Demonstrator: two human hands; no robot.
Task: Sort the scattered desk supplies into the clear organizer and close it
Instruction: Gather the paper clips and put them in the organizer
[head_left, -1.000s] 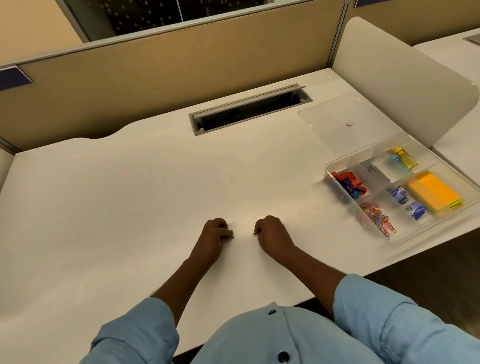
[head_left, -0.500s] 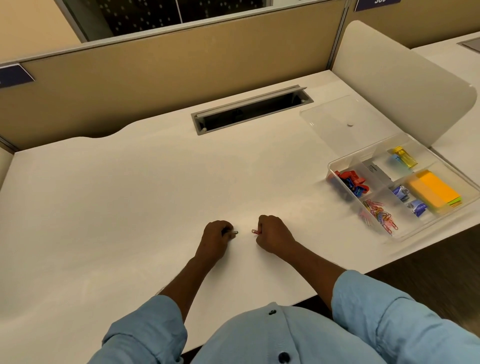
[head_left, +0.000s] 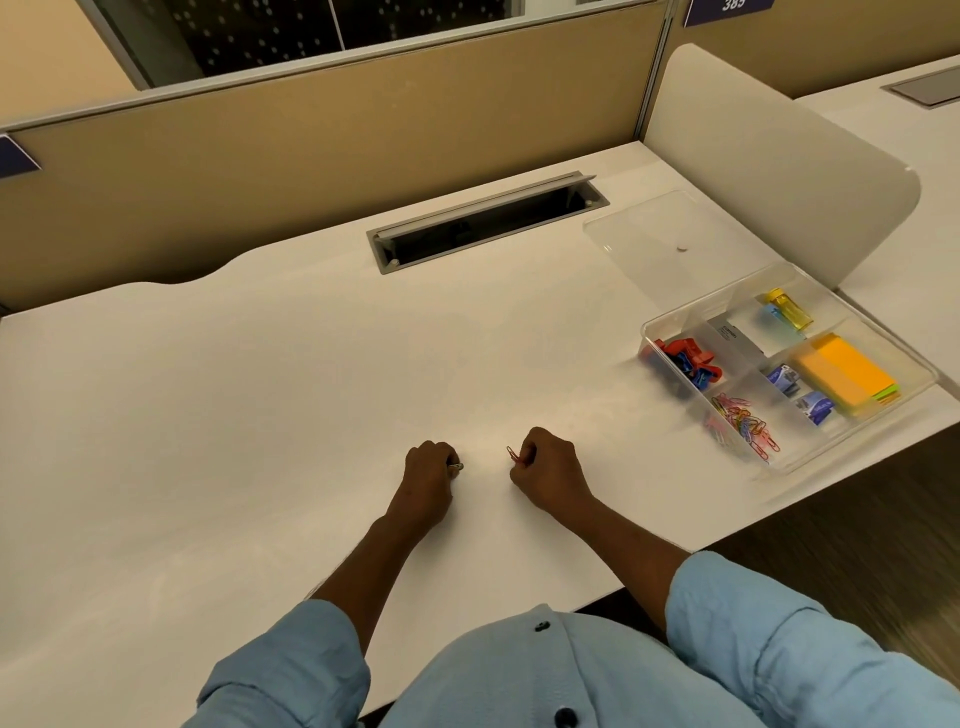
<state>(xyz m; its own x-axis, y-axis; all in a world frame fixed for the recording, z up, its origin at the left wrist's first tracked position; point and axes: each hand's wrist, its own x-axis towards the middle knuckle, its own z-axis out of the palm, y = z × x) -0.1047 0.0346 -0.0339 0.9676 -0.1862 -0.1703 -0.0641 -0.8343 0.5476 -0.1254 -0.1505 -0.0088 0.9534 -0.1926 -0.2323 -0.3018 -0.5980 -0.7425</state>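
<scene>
My right hand (head_left: 546, 472) is curled at the middle of the white desk and pinches red paper clips (head_left: 514, 454) that stick out past its fingers. A hand's width to the left, my left hand (head_left: 427, 477) is curled too and pinches a small paper clip (head_left: 456, 466). The clear organizer (head_left: 655, 332) stands open at the desk's right edge. Its compartments hold red and blue binder clips (head_left: 688, 356), coloured paper clips (head_left: 743, 422), orange sticky notes (head_left: 844, 375) and other small supplies. Its clear lid (head_left: 662, 244) lies flat behind it.
A grey cable slot (head_left: 488, 221) is cut into the desk at the back. Beige partition panels (head_left: 311, 140) close off the far side, and a white divider (head_left: 769, 150) rises on the right. The desk's front edge runs diagonally just below the organizer.
Both hands have lifted slightly off the desk with paper clips pinched in them; the clips now show at the fingertips. The camera has tilted a little.
</scene>
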